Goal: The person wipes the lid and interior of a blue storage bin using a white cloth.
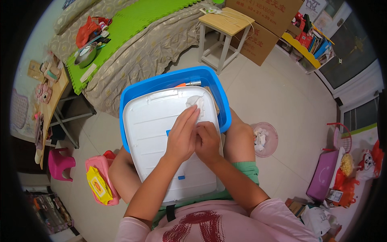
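A white plastic lid [151,151] with ribs and small blue clips rests tilted over my lap, its far part over a blue plastic tub [225,112]. Above the lid, my left hand [183,136] has its fingers stretched forward and close together. A crumpled white wipe [195,101] shows at and beyond those fingertips, partly covered by them. My right hand [208,140] is curled against the left one near the lid's right side. What lies inside its fingers is hidden. In the tub, a tool with a metal end [193,83] and an orange part pokes out past the lid.
A pink bin [273,140] with used tissues stands by my right knee. On my left, a yellow wipes packet [99,185] lies on a pink stool [90,161]. Ahead are a wooden-topped stool [226,21], cardboard boxes [257,42] and a bed with green foam mats [127,21].
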`<state>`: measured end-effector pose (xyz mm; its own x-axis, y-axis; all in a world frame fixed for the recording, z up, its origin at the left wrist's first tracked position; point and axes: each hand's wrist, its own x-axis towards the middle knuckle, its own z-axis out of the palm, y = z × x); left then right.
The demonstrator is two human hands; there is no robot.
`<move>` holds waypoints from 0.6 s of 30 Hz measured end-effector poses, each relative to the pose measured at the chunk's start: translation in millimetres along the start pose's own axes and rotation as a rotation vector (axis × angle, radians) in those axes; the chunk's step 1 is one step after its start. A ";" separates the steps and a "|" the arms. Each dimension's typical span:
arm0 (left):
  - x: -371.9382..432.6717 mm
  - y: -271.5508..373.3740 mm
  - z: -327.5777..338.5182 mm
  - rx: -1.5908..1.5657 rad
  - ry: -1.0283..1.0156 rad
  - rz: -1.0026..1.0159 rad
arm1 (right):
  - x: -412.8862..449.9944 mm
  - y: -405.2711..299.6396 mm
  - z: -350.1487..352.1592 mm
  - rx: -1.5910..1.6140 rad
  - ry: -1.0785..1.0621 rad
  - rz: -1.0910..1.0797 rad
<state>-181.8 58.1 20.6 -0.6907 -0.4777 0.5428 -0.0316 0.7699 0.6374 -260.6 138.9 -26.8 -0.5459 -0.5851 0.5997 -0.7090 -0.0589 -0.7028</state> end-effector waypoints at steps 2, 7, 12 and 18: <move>10.4 -8.6 4.1 -0.050 -0.125 -0.018 | 5.5 -1.2 5.6 0.026 0.042 -0.024; 14.4 -20.5 9.0 0.049 -0.288 -0.038 | 9.8 2.5 9.1 0.011 0.134 -0.075; 7.4 -24.0 -1.0 0.120 -0.412 -0.016 | 2.8 9.1 5.9 -0.007 0.040 -0.077; 19.3 -25.6 -4.0 0.218 -0.493 0.056 | 2.3 11.7 6.0 0.040 0.060 -0.073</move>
<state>-191.5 27.5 17.0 -0.9510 -0.2188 0.2182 -0.0980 0.8832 0.4585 -267.5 132.1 -35.9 -0.5204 -0.5285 0.6708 -0.7299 -0.1324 -0.6706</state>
